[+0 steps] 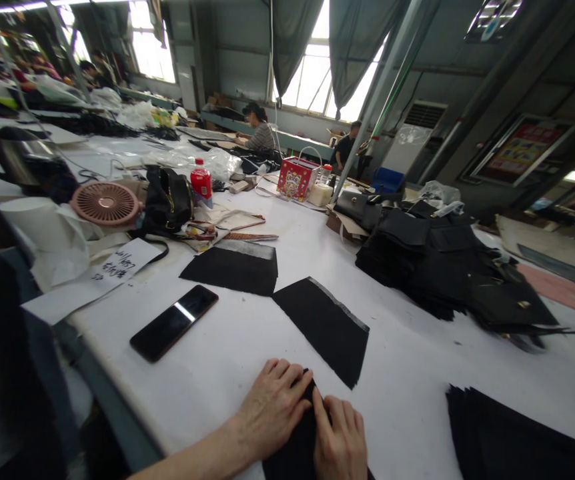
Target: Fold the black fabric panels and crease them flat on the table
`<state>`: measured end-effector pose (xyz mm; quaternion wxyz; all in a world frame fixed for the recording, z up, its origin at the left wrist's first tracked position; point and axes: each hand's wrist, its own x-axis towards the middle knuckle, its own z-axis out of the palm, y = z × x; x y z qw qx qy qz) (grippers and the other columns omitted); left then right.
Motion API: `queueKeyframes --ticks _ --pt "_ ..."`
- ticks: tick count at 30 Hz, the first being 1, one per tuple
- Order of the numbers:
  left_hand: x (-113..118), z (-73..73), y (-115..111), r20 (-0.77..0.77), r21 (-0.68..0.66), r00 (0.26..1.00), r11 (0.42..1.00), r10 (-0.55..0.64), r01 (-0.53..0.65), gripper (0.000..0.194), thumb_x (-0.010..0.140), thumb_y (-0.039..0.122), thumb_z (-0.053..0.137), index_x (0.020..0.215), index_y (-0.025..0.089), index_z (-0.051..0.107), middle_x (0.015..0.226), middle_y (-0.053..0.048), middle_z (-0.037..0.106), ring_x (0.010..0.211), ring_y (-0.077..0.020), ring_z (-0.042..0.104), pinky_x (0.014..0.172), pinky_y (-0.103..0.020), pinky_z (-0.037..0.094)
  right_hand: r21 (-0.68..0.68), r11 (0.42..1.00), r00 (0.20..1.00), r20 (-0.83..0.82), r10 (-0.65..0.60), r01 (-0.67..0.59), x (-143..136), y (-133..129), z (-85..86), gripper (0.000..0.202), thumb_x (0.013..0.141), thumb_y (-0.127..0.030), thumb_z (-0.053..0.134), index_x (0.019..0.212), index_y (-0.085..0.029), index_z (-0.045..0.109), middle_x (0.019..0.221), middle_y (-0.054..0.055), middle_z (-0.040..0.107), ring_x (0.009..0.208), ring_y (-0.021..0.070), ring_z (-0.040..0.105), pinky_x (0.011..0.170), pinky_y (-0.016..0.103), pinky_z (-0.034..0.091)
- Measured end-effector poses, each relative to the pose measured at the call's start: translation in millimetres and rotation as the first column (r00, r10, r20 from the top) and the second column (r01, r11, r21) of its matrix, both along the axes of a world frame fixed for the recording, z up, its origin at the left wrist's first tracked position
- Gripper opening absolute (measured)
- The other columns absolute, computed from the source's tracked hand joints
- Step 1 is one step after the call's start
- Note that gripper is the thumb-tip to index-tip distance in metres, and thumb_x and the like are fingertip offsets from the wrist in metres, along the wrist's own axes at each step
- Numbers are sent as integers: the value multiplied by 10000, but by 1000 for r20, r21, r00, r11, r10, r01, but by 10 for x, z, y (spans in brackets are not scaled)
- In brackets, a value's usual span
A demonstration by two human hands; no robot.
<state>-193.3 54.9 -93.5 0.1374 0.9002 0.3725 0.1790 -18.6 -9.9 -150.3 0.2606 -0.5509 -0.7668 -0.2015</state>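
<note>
At the near edge of the white table, a black fabric piece (292,453) lies under my two hands. My left hand (276,408) grips its far end, with thumb and fingers bent over the edge. From the other side my right hand (340,433) pinches the same end, its index finger pointing forward along the fabric and the other fingers curled. The fingertips of both hands almost meet there. Just beyond lie two flat black fabric panels, a nearer panel (325,330) and a farther panel (235,267), each with a greyish strip along its far edge.
A phone (174,323) lies left of my hands. Black fabric pieces (512,440) are stacked at lower right, below a heap of black bag parts (427,253). Farther back stand a pink fan (106,203), a red bottle (201,181) and a red box (297,179). Two people sit beyond.
</note>
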Motion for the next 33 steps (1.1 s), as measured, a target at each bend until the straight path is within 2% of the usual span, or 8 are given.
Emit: queueKeyframes --ticks 6,10,15,21,29,33 --pt "-10 -39 -8 11 1 999 999 45 -45 463 919 326 582 1354 215 467 1237 -75 564 1081 -252 500 992 -429 381 -48 997 996 -66 -67 64 -107 -40 130 327 940 -119 410 1219 -150 579 896 84 579 811 220 499 733 379 384" --pt "-26 -42 -8 8 110 1000 994 -12 11 475 943 314 545 1398 248 424 1391 -68 501 1214 -254 464 1058 -436 336 -77 993 992 -85 -95 89 -143 -68 165 326 951 -128 386 1210 -162 582 892 83 571 818 219 500 730 376 390" --pt "-8 -13 6 -44 145 994 984 -97 103 354 958 267 511 1309 218 501 1291 -53 578 1277 -240 443 1112 -418 296 -133 984 986 -99 -131 118 -153 -87 196 336 950 -119 382 1211 -182 584 890 72 560 825 214 502 733 367 397" --pt "14 26 15 -98 173 985 972 -140 156 359 957 228 503 1316 232 485 1306 -47 556 1262 -240 456 1134 -427 263 -123 986 985 -121 -127 112 -133 -125 244 349 950 -118 405 1256 -180 562 893 65 553 819 201 500 723 346 397" --pt "49 -53 11 -168 254 972 946 -162 201 342 970 245 490 1307 187 487 1309 -52 551 1296 -234 423 1151 -402 231 -160 979 982 -119 -150 130 -69 -262 233 370 919 -62 413 1237 -170 568 937 74 554 847 208 493 737 356 397" --pt "64 -24 -6 -207 270 964 937 -169 223 379 956 228 507 1331 196 469 1308 -67 548 1281 -244 435 1139 -410 243 -154 978 980 -115 -160 142 -35 -321 228 393 907 -44 412 1244 -176 565 946 75 555 857 211 489 742 358 396"
